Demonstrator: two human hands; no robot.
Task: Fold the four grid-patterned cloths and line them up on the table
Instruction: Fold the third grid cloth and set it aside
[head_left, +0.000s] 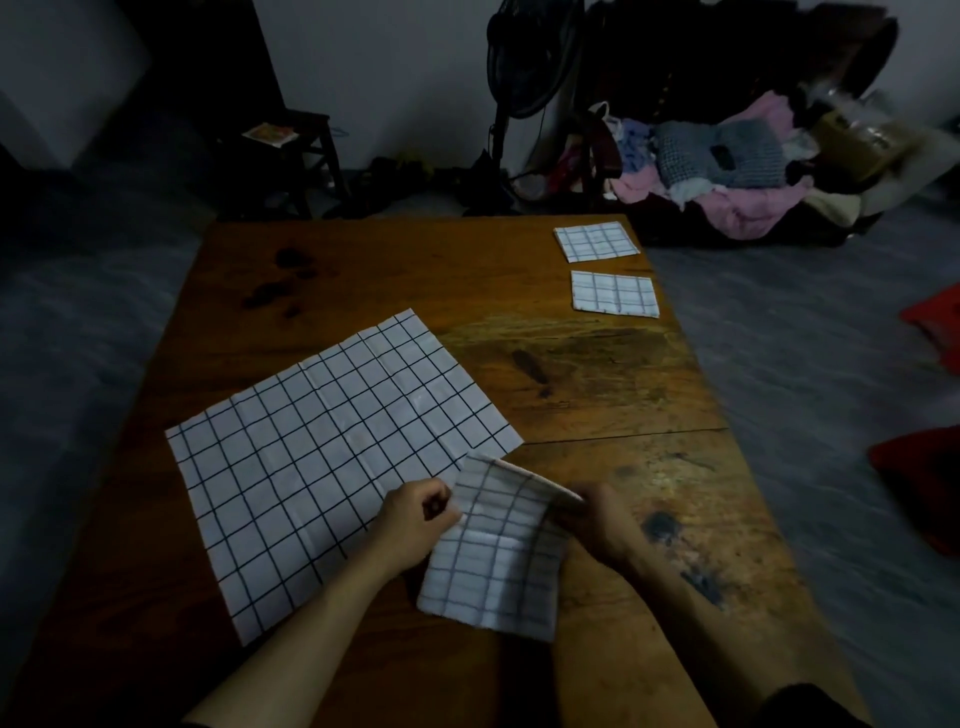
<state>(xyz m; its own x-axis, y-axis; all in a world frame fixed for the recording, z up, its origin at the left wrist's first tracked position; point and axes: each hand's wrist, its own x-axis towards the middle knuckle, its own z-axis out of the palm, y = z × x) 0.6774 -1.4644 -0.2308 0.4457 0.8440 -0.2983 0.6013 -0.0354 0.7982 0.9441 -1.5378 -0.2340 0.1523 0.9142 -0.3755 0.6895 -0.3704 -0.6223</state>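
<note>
Two folded grid cloths lie at the table's far right: one at the corner (596, 241), another (615, 292) just nearer. A large grid cloth (332, 457) lies spread flat on the left half of the wooden table (571, 374). A partly folded grid cloth (498, 551) is held up over the table's near middle. My left hand (415, 514) pinches its left edge. My right hand (597, 519) grips its right edge, with fingers partly hidden behind the fabric.
Beyond the table's far right corner sits a heap of clothes (727, 166). A standing fan (524, 67) and a dark wooden stool (291, 150) stand at the wall. Red items (924, 467) lie on the floor to the right.
</note>
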